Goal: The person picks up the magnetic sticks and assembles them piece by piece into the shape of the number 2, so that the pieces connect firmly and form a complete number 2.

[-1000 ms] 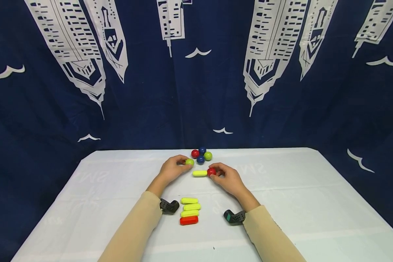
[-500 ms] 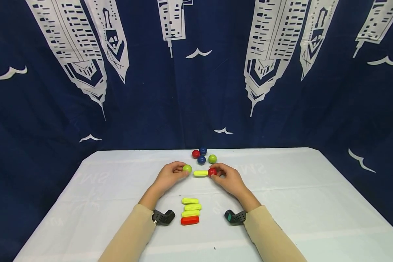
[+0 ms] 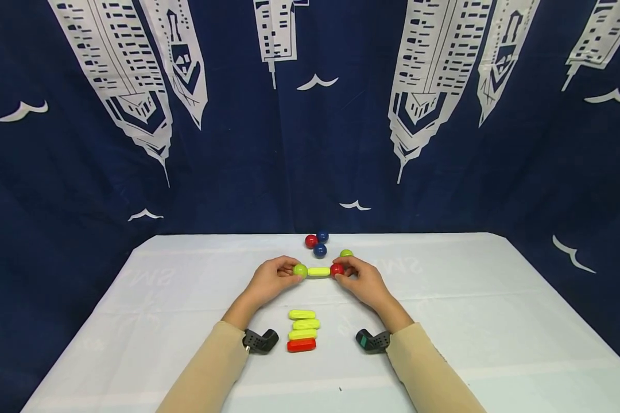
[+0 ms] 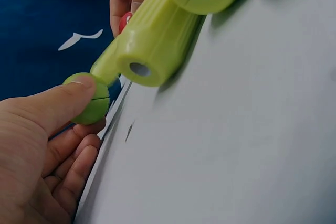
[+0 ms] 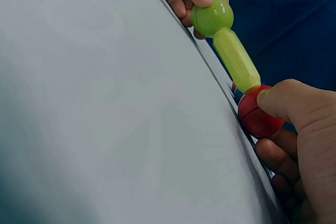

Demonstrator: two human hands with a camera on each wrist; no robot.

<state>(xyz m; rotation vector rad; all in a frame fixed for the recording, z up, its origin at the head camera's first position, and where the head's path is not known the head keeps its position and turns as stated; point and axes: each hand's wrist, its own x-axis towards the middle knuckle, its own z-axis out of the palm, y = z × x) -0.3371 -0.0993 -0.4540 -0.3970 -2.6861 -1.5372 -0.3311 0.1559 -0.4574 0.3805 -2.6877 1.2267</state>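
Observation:
My left hand [image 3: 271,277] pinches a green ball [image 3: 300,271] between thumb and fingers. The ball meets the left end of a yellow rod [image 3: 318,271]. At the rod's other end sits a red ball [image 3: 337,269], which my right hand [image 3: 365,280] pinches. The right wrist view shows ball, rod and ball in one line, the green ball [image 5: 212,18] against one tip and the red ball [image 5: 260,112] against the other. In the left wrist view the thumb lies over the green ball [image 4: 94,98], and a nearer rod [image 4: 157,40] shows a grey round spot in its end.
On the white table [image 3: 186,321], three yellow rods [image 3: 306,324] and a red rod [image 3: 301,345] lie stacked in a column between my forearms. Behind my hands are two blue balls [image 3: 320,250], a red ball [image 3: 311,241] and a partly hidden green ball [image 3: 346,253].
My left hand has drawn the green ball back from the cluster and brought it to the rod's left end. Another green ball has rolled right, behind my right hand, which stays nearly still.

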